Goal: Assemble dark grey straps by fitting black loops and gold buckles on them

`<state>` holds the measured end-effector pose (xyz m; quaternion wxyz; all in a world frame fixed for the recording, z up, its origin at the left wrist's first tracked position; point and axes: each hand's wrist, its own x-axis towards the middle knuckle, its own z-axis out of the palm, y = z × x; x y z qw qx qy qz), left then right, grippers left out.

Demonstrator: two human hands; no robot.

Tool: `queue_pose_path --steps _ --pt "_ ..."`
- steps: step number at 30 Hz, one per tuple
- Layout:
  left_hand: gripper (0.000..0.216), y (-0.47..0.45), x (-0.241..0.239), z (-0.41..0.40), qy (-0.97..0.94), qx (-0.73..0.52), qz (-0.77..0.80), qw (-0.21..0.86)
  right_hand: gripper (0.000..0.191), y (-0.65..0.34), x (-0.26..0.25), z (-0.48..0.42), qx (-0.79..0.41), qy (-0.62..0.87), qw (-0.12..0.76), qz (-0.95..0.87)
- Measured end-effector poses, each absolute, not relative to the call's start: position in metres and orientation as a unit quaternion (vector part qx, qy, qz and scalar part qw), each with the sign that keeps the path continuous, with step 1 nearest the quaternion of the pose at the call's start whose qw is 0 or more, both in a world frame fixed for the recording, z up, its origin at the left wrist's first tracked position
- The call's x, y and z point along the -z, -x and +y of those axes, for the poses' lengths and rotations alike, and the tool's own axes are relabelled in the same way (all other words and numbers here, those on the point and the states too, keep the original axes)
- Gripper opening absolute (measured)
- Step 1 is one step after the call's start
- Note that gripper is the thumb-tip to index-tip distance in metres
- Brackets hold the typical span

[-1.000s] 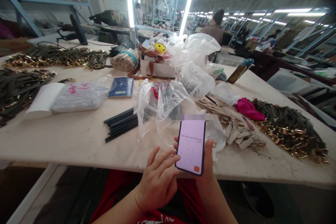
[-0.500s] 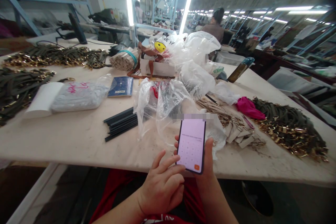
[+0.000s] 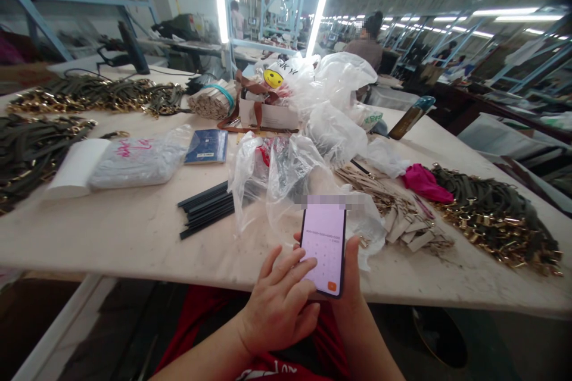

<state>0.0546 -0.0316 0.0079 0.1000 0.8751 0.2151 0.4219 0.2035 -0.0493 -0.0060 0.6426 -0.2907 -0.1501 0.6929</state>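
Note:
My right hand (image 3: pixel 351 289) grips a smartphone (image 3: pixel 324 238), thumb along its right edge and fingertips showing past its left edge. A calculator with a line of numbers and an orange key fills the lit screen. My left hand (image 3: pixel 283 297) is held over the lower left of the screen, its fingers spread and a fingertip at the keys; it holds nothing. Just beyond the phone lies a crumpled clear plastic bag (image 3: pixel 290 172) with something red inside. To its left, a bundle of dark strips (image 3: pixel 208 208) rests on the table (image 3: pixel 134 238).
Dark straps with gold clasps (image 3: pixel 496 220) are heaped at the right, beside a pink cloth (image 3: pixel 426 183) and beige strips (image 3: pixel 402 214). A blue booklet (image 3: pixel 206 146) and a plastic-wrapped pack (image 3: pixel 138 158) lie left. White bags (image 3: pixel 330 83) and a bottle (image 3: pixel 411 118) stand behind. A person (image 3: pixel 369 41) sits farther back.
My left hand's fingers have moved slightly up and right over the keypad. The number line on the screen differs a little. The phone has shifted slightly left in my right hand.

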Motion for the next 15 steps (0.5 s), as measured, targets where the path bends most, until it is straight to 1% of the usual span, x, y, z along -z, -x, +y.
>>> queue_pose_path --steps 7,11,15 --pt "0.008 -0.0567 -0.0031 -0.0329 -0.87 -0.429 0.219 0.108 0.076 -0.2027 0.0059 -0.05 -0.703 0.267 0.642 -0.151" --pt "0.008 -0.0559 -0.0033 -0.0331 -0.874 -0.42 0.222 0.1 0.08 -0.2021 0.0067 -0.0504 -0.71 0.262 0.636 -0.15" --pt "0.012 -0.0577 -0.0068 -0.0309 -0.884 -0.399 0.23 0.083 0.077 -0.1996 0.0104 -0.0502 -0.695 0.28 0.645 -0.15"
